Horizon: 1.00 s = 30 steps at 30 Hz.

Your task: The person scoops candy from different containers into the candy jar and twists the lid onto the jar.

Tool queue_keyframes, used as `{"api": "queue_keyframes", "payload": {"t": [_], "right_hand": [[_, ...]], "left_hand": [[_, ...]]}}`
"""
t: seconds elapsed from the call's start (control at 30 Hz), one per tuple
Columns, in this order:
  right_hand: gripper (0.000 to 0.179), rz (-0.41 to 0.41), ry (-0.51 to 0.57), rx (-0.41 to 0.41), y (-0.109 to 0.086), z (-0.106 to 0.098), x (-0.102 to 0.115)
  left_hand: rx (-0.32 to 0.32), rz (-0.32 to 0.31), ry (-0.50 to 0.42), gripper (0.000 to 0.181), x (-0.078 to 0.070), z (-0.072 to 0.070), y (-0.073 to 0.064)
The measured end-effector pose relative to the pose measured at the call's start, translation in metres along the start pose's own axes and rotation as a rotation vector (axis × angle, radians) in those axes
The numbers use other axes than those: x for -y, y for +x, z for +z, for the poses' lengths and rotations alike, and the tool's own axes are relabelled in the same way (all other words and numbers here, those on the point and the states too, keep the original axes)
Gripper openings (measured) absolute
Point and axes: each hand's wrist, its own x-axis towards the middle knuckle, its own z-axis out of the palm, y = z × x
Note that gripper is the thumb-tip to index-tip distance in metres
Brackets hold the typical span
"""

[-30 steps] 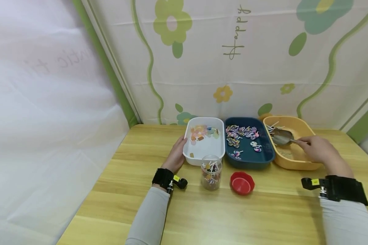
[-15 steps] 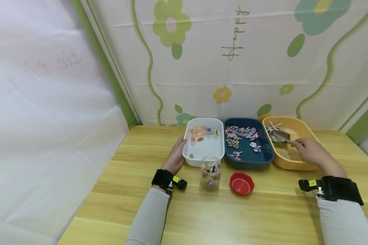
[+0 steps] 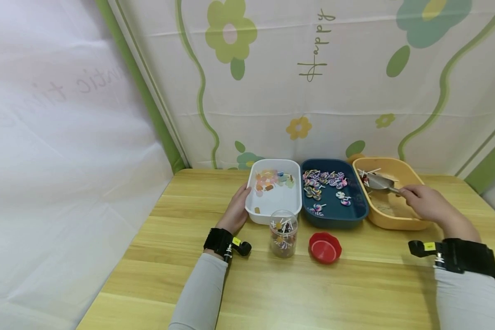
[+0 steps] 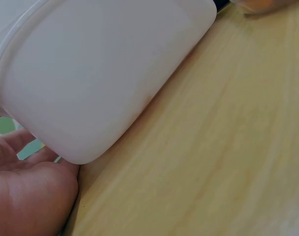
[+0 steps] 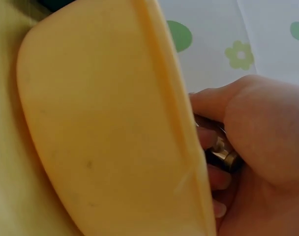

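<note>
My right hand (image 3: 426, 201) grips the handle of a metal scoop (image 3: 379, 182) inside the yellow bin (image 3: 404, 222). The scoop's bowl lies against several white-stick candies (image 3: 370, 171) at the bin's back left. In the right wrist view, the yellow wall hides the scoop's bowl, while the handle end (image 5: 230, 161) shows in the curled fingers. At the left side of a white bin (image 3: 278, 204), my left hand (image 3: 235, 213) holds its edge, thumb at the rim and fingers along the outer wall. Pale gummy-like pieces (image 3: 269, 178) lie in that white bin.
Between the two held bins stands a dark blue bin (image 3: 336, 220) with swirl lollipops (image 3: 323, 178). In front are a clear jar (image 3: 283, 247), partly filled with small lollipops, and a red scalloped lid (image 3: 325, 248). A printed curtain (image 3: 264, 91) hangs behind the table.
My right hand goes slightly left with the scoop, then back to the right, and the candies by the scoop shift. The left hand stays at the white bin.
</note>
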Motion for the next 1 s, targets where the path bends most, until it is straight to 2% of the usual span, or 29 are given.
{"api": "queue_keyframes", "payload": {"t": [0.2, 0.43, 0.6, 0.73, 1.0], "right_hand": [[0.043, -0.004, 0.011, -0.009, -0.002, -0.001, -0.003], [0.041, -0.035, -0.032, -0.062, 0.003, 0.006, -0.003], [0.043, -0.016, -0.075, -0.017, 0.009, 0.013, 0.000], [0.042, -0.017, -0.069, 0.004, 0.012, 0.017, 0.000], [0.042, 0.009, 0.013, 0.008, 0.012, 0.019, -0.001]], "left_hand": [[-0.005, 0.006, -0.008, 0.048, 0.000, 0.000, -0.001], [-0.005, 0.007, -0.002, 0.048, -0.001, 0.001, -0.002], [0.000, 0.005, -0.007, 0.048, -0.001, 0.001, -0.001], [-0.004, -0.001, -0.015, 0.048, -0.001, 0.001, -0.001], [-0.009, -0.006, -0.014, 0.047, -0.002, 0.001, -0.001]]}}
